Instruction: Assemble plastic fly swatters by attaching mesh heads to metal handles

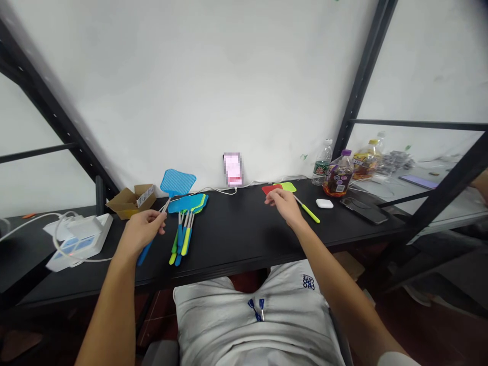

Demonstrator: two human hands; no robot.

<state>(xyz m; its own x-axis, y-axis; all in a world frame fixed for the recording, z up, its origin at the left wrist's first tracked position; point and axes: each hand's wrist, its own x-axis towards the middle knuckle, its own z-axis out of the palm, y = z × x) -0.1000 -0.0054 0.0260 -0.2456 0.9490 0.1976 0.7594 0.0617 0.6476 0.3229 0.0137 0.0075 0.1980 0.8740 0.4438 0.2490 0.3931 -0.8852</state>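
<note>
My left hand (pixel 142 229) is closed round the thin shaft of a blue fly swatter (pixel 178 181). Its ribbed head is tilted up and its blue handle runs down beneath the hand. Just right of it, a bundle of fly swatters (pixel 186 203) lies on the black table, with blue and yellow-green heads and blue, green and yellow handles. My right hand (pixel 284 204) has its fingers curled in front of a red fly swatter (pixel 272 188), whose handle is hidden. Whether the fingers grip it, I cannot tell. A yellow-green fly swatter (pixel 311 214) lies beside that hand.
A small open cardboard box (pixel 131 202) and a white power strip (pixel 86 239) with cables stand left. A phone (pixel 233 170) leans on the wall. Drink bottles (pixel 338 175), a white earbud case (pixel 324 204) and a dark phone (pixel 363 210) are right. Metal frame posts (pixel 362 76) flank the table.
</note>
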